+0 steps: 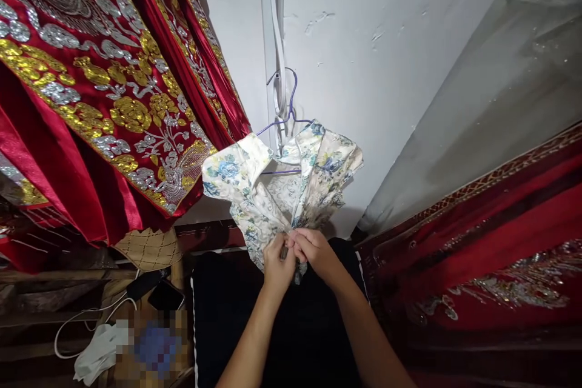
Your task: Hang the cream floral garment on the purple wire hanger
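Note:
A short-sleeved floral shirt (268, 218), cream with blue and yellow flowers, hangs on a thin purple hanger (291, 94). Its collar spreads wide at the top, and the two front edges come together lower down. At that meeting point my left hand (278, 256) pinches the cloth of the front. Close against it, my right hand (310, 247) has thumb and fingers closed on the other front edge. The fingertips of both hands touch or nearly touch. Whether a button lies between them is hidden.
Red garments with gold and silver embroidery (131, 115) hang at the left. More red embroidered cloth (513, 267) is on the right under clear plastic (482, 103). A phone (166, 297), a white cable (68, 327) and tissue (100, 351) lie lower left. Behind the hanger stands a white wall (364, 24).

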A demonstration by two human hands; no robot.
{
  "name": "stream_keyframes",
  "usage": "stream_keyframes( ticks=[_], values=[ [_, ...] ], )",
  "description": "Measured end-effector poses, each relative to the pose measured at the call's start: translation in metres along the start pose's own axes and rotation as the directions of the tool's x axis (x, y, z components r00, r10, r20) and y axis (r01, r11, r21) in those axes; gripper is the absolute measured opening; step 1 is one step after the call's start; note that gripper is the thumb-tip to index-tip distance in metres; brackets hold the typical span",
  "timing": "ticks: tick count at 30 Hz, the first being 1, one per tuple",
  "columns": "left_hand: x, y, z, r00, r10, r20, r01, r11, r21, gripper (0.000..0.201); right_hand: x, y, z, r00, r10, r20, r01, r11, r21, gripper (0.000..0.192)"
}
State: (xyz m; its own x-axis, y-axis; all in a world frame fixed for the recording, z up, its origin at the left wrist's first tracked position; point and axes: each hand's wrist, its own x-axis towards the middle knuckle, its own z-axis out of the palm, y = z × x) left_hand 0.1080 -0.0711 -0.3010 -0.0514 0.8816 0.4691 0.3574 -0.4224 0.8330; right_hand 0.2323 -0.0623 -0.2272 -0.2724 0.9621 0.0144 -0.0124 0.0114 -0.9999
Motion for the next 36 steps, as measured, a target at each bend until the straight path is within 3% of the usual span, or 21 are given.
stream_keyframes(
  ticks=[5, 8, 10, 13, 16, 18, 21, 23, 25, 27, 29, 30, 32, 34, 36],
  values=[
    [-0.001, -0.002, 0.006, 0.981, 0.009, 0.194, -0.014, 1.000, 0.025, 0.027, 0.049, -0.081, -0.032, 0.965, -0.145, -0.219, 0.156, 0.987, 0.034, 0.031],
    [0.005, -0.008, 0.001, 0.972, 0.024, 0.233, -0.042, 0.997, 0.070, 0.028, 0.077, -0.132, -0.033, 0.922, -0.289, -0.260, 0.315, 0.947, 0.064, 0.026],
    [0.018, -0.006, -0.009, 0.965, 0.022, 0.261, -0.050, 0.994, 0.101, 0.027, 0.084, -0.148, -0.025, 0.898, -0.344, -0.275, 0.382, 0.919, 0.096, 0.025],
    [0.053, 0.016, -0.032, 0.964, 0.071, 0.257, -0.095, 0.992, 0.083, 0.014, 0.077, -0.143, -0.011, 0.898, -0.331, -0.289, 0.382, 0.914, 0.141, 0.025],
    [0.101, 0.058, -0.056, 0.975, 0.211, 0.070, -0.211, 0.977, -0.003, 0.037, 0.064, -0.129, -0.005, 0.917, -0.305, -0.257, 0.345, 0.930, 0.126, 0.025],
    [0.134, 0.087, -0.063, 0.942, 0.335, -0.020, -0.334, 0.942, 0.030, 0.039, 0.062, -0.125, -0.005, 0.917, -0.330, -0.226, 0.353, 0.933, 0.072, 0.026],
    [0.170, 0.120, -0.061, 0.865, 0.502, 0.009, -0.500, 0.858, 0.121, 0.022, 0.073, -0.121, -0.008, 0.889, -0.384, -0.249, 0.391, 0.920, -0.022, 0.030],
    [0.181, 0.133, -0.059, 0.828, 0.561, 0.005, -0.554, 0.816, 0.164, 0.019, 0.084, -0.110, -0.010, 0.863, -0.391, -0.320, 0.386, 0.919, -0.084, 0.031],
    [0.184, 0.138, -0.065, 0.813, 0.571, -0.114, -0.553, 0.819, 0.157, 0.019, 0.093, -0.089, -0.013, 0.867, -0.342, -0.363, 0.318, 0.940, -0.126, 0.031],
    [0.185, 0.134, -0.084, 0.801, 0.494, -0.339, -0.508, 0.860, 0.052, 0.016, 0.092, -0.060, -0.014, 0.903, -0.257, -0.344, 0.221, 0.965, -0.141, 0.030],
    [0.185, 0.118, -0.113, 0.815, 0.262, -0.518, -0.420, 0.882, -0.215, 0.015, 0.083, -0.032, -0.014, 0.930, -0.196, -0.311, 0.158, 0.977, -0.143, 0.030],
    [0.184, 0.107, -0.127, 0.839, 0.097, -0.535, -0.352, 0.847, -0.399, 0.016, 0.075, -0.019, -0.013, 0.937, -0.180, -0.299, 0.148, 0.981, -0.126, 0.030],
    [0.177, 0.079, -0.150, 0.879, -0.252, -0.405, -0.159, 0.646, -0.746, 0.022, 0.057, 0.001, -0.009, 0.949, -0.152, -0.274, 0.147, 0.988, -0.038, 0.032],
    [0.162, 0.050, -0.155, 0.820, -0.510, -0.260, -0.036, 0.407, -0.913, 0.027, 0.040, 0.013, -0.005, 0.963, -0.116, -0.242, 0.139, 0.987, 0.081, 0.034],
    [0.140, 0.024, -0.142, 0.741, -0.648, -0.177, -0.003, 0.261, -0.965, 0.030, 0.027, 0.019, -0.004, 0.971, -0.094, -0.220, 0.127, 0.982, 0.140, 0.036]
  ],
)
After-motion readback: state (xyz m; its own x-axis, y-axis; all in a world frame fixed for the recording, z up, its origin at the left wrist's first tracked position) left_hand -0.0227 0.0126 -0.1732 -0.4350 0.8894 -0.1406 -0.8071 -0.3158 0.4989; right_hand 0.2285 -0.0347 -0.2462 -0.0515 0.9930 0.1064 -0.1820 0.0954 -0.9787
